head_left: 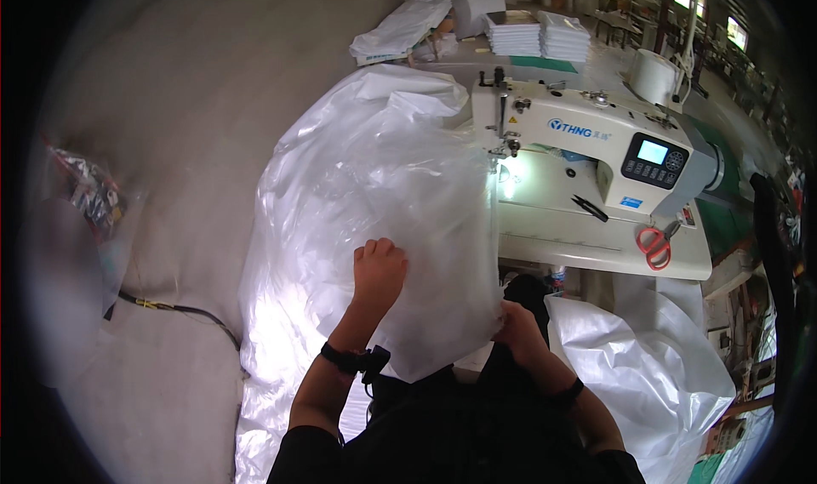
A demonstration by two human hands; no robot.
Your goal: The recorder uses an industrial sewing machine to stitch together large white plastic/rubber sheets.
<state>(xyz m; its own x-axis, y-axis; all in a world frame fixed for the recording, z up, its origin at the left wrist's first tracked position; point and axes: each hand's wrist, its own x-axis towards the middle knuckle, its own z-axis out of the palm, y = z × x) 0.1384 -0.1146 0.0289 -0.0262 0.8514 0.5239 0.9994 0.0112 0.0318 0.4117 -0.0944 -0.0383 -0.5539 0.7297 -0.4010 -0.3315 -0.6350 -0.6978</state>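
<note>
A large, translucent white plastic sheet [408, 186] drapes over the left end of the sewing table and hangs down across my lap. My left hand [380, 271] lies on the middle of it, fingers curled into the film. At the sheet's lower right edge, my right hand [519, 329] pinches the border, its fingertips partly hidden. The white sewing machine [566, 127] stands just beyond, to the right. Its lamp lights the needle area, where the sheet's right edge runs close by; whether it lies under the presser foot I cannot tell.
Black thread snips [590, 208] and red-handled scissors [655, 246] lie on the machine bed. More white sheeting [638, 365] hangs at the lower right. Folded white stacks [514, 37] and a thread cone [654, 77] stand behind. A dark cable [183, 310] crosses the floor at left.
</note>
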